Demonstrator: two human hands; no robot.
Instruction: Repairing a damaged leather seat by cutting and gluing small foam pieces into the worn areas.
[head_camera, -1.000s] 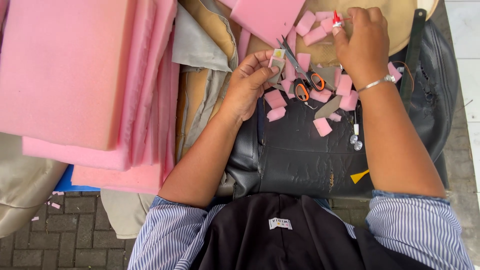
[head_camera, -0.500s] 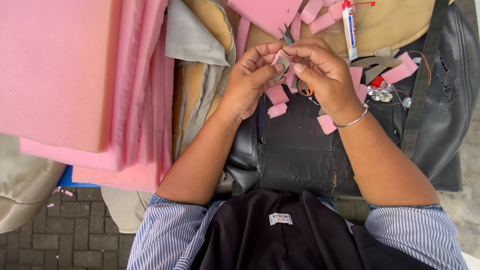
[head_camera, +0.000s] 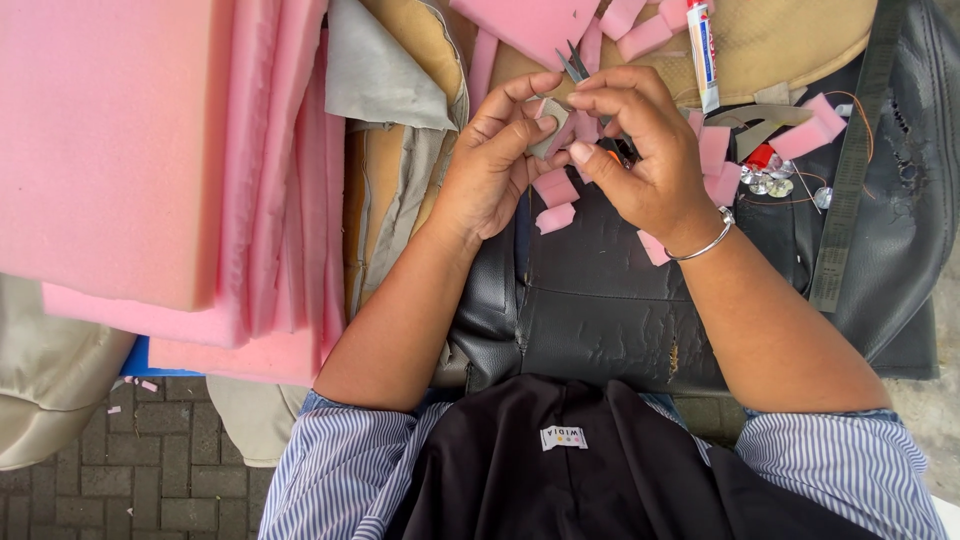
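Fingers of both hands meet over the black leather: left hand (head_camera: 490, 165) pinches a small grey piece (head_camera: 548, 128), right hand (head_camera: 640, 150) presses its edge. Steady pressure there seems wise, keeping pink foam scraps (head_camera: 555, 190) clear.

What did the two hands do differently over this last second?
The right hand left the far foam scraps, where it held a small tube, and came back to meet the left hand. Both now pinch the small grey piece. The left hand kept hold of it; the pink foam stack stayed put.
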